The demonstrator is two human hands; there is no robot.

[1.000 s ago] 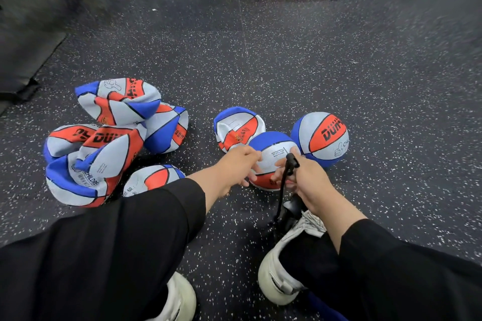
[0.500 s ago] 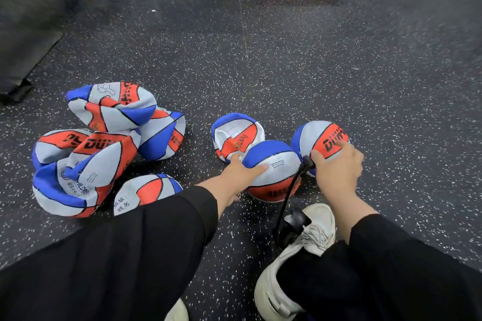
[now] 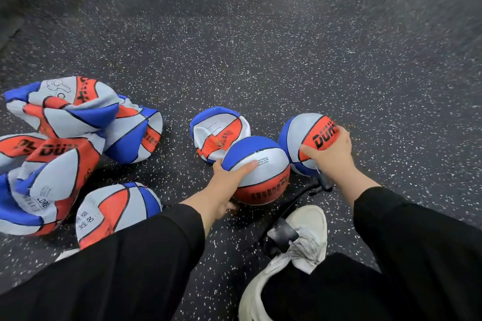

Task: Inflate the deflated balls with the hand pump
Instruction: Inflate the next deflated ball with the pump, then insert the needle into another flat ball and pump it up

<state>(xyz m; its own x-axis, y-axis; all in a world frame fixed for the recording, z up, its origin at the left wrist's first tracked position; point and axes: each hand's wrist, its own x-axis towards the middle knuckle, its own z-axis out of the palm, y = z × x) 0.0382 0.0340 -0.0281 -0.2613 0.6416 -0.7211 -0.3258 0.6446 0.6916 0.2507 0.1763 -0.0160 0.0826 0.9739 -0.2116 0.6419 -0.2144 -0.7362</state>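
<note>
Three balls in blue, white and orange lie ahead of me on the floor. My left hand (image 3: 229, 180) holds the round middle ball (image 3: 263, 164), thumb on top and fingers round its left side. My right hand (image 3: 332, 154) grips the round right ball (image 3: 300, 133) from above, fingers spread over its orange panel. A half-collapsed ball (image 3: 219, 130) sits just behind the middle one. The black hand pump (image 3: 281, 234) lies by my shoe, its rod and handle (image 3: 322, 185) reaching under my right wrist, with no hand on it.
A heap of several crumpled deflated balls (image 3: 65, 138) lies at the left, with one dented ball (image 3: 117, 206) nearer my left knee. My white shoe (image 3: 300, 250) rests beside the pump. Dark speckled rubber floor (image 3: 287, 47) stretches ahead.
My right hand has let go of the pump handle and moved right onto the right ball. The pump handle has dropped toward the floor. My left hand stays on the middle ball.
</note>
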